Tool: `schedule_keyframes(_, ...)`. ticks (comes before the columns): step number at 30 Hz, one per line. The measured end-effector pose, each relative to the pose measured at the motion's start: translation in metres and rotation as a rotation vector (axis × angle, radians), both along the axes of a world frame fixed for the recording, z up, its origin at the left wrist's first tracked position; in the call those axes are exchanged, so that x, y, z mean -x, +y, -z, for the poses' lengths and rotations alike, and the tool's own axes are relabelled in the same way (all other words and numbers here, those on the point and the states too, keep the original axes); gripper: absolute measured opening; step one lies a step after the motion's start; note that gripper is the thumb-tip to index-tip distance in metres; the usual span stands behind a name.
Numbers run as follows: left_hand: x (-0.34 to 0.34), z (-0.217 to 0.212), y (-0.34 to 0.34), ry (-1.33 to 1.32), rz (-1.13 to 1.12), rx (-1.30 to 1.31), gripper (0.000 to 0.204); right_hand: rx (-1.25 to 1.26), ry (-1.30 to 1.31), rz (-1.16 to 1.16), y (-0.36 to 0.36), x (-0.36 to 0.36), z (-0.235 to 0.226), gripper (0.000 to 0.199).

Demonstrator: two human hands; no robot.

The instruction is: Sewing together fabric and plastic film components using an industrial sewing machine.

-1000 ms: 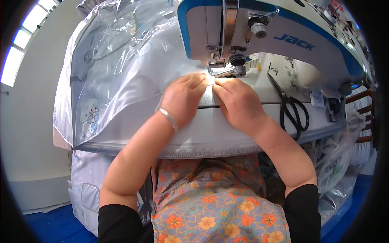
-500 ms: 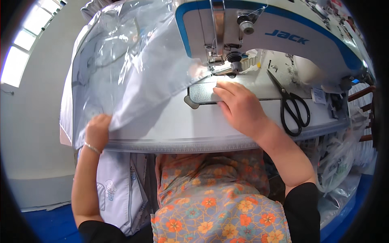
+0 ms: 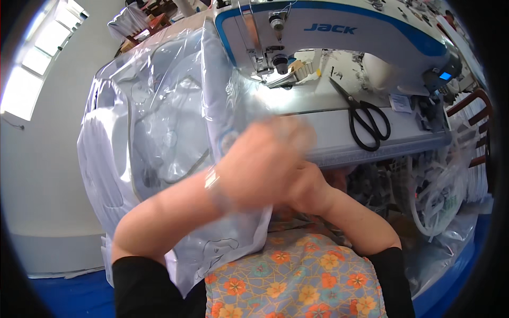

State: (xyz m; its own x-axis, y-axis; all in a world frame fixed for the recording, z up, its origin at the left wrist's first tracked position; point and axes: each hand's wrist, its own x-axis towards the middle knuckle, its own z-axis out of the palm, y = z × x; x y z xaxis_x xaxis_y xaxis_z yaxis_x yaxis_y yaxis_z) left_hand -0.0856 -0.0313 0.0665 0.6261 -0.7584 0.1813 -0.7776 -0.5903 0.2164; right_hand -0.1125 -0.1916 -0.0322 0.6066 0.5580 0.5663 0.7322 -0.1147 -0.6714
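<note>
Both hands have come off the machine bed since the earlier frame and now meet in front of the table edge, over the person's lap. The left hand (image 3: 260, 164), motion-blurred, lies across the top of the right hand (image 3: 305, 188). The clear plastic sheet (image 3: 175, 132), formerly spread toward the needle, now hangs in a bunched mass to the left of the sewing machine (image 3: 339, 37) and drapes down over the table edge onto the floral garment (image 3: 297, 281).

Grip state: the left hand appears closed around a fold of the plastic sheet where its lower flap passes beneath the wrist; blur prevents confirmation of finger position. The right hand is mostly covered by the left; whether it grasps the sheet cannot be told.

Surroundings: black-handled scissors (image 3: 366, 119) lie on the white table (image 3: 339, 138), right of the needle area and well apart from both hands. Further plastic material (image 3: 450, 201) hangs at the right side.
</note>
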Motion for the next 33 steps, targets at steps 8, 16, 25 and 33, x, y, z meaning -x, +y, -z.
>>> schedule_keyframes(8, -0.113, 0.080, 0.034, -0.112, -0.729, -0.163, 0.026, -0.036, 0.070, 0.089, -0.003, 0.005, 0.017, 0.025)
schedule_keyframes(16, -0.141, 0.086, 0.045, 0.099, -0.839, 0.179, 0.019, -0.031, 0.166, 0.077, -0.009, -0.001, 0.021, 0.023)
schedule_keyframes(25, -0.125, 0.071, 0.057, -0.016, -0.659, -0.004, 0.038, 0.118, 0.046, 0.166, -0.007, -0.023, 0.015, 0.027)
schedule_keyframes(33, -0.037, 0.070, 0.042, -0.175, -0.216, -0.106, 0.052, 0.228, -0.175, 0.229, -0.012, -0.040, 0.020, 0.028)
